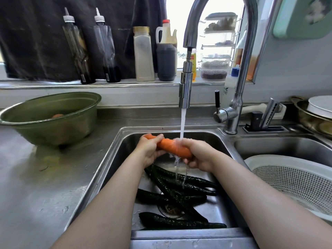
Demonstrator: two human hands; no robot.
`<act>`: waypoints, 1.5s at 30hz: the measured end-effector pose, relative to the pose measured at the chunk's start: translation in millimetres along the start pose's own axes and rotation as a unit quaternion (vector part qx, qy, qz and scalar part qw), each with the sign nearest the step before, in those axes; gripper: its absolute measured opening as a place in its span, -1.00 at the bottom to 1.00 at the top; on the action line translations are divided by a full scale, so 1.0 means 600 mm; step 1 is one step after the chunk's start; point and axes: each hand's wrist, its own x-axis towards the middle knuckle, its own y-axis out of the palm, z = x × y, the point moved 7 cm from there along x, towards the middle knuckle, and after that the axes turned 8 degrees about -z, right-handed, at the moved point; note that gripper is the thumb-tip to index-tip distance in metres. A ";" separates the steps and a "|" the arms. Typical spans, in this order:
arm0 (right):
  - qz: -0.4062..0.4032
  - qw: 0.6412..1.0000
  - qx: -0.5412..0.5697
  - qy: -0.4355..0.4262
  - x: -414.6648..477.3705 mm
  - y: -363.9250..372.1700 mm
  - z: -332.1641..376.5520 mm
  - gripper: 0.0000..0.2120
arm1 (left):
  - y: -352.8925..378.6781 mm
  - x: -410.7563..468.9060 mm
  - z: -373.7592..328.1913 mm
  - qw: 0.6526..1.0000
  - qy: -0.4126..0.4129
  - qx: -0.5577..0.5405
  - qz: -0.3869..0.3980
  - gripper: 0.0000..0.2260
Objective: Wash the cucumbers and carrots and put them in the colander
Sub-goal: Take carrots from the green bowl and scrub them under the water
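Observation:
An orange carrot [169, 145] lies crosswise over the left sink [111, 159], under the running water from the tap [185, 94]. My left hand [150, 150] grips its left end and my right hand [199, 155] grips its right end. Several dark green cucumbers [179, 191] lie on the sink bottom below my hands. A white colander [294, 184] sits in the right sink, with nothing visible inside it. A green bowl [50, 119] on the left counter holds another carrot [57, 116].
Sauce bottles [106, 51] stand on the ledge behind the sink. The tap lever [217, 99] and a knife block [265, 119] are at the back right, next to a pan with a white plate [319, 106]. Wet steel counter [45, 186] extends left.

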 end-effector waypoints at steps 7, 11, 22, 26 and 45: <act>-0.059 0.997 0.041 0.015 0.003 0.003 0.005 -0.78 | -0.007 0.003 -0.020 0.996 0.060 -0.062 -0.039 -0.58; -0.027 0.997 0.034 -0.068 0.002 0.013 0.016 -0.69 | -0.039 0.004 -0.029 0.988 0.067 -0.089 -0.105 -0.54; -0.083 0.992 0.091 0.007 -0.003 -0.003 0.008 -0.75 | 0.017 -0.037 -0.053 0.976 0.125 -0.139 0.114 -0.67; 0.101 0.986 0.133 -0.026 -0.019 0.042 0.022 -0.67 | -0.010 0.005 -0.053 0.964 0.095 -0.247 0.034 -0.66; 0.155 0.967 -0.020 0.199 -0.054 0.050 -0.025 -0.39 | 0.028 -0.057 -0.053 0.949 0.024 -0.312 0.044 -0.48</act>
